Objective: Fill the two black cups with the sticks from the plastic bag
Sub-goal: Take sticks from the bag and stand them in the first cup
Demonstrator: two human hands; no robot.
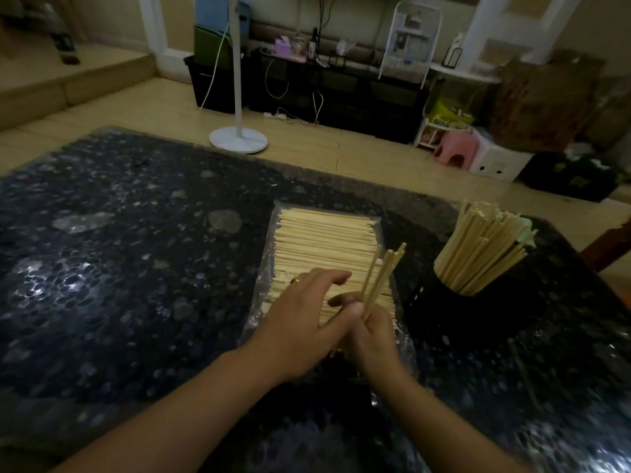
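**A:** So what's on the table from where you're standing?

**B:** Dark speckled stone table (pixel 136 250). In the middle there's a clear plastic bag (pixel 269 254) lying flat, packed with pale wooden sticks (pixel 324 240) laid side by side. Off to the right sits a black cup (pixel 478 312), already crammed with sticks (pixel 478 254) fanning out the top.

**A:** And the hands?

**B:** Both over the near end of the bag, touching each other. The right hand (pixel 372 339) is clasping a small bunch of sticks (pixel 382 274), which poke up and lean to the right. The left hand (pixel 300 322) has its fingers stretched out fairly flat across the sticks in the bag, with a gold ring on one finger. Its thumb seems to press against the bunch, but it's dim there, hard to say.

**A:** The second cup?

**B:** Can't make one out.
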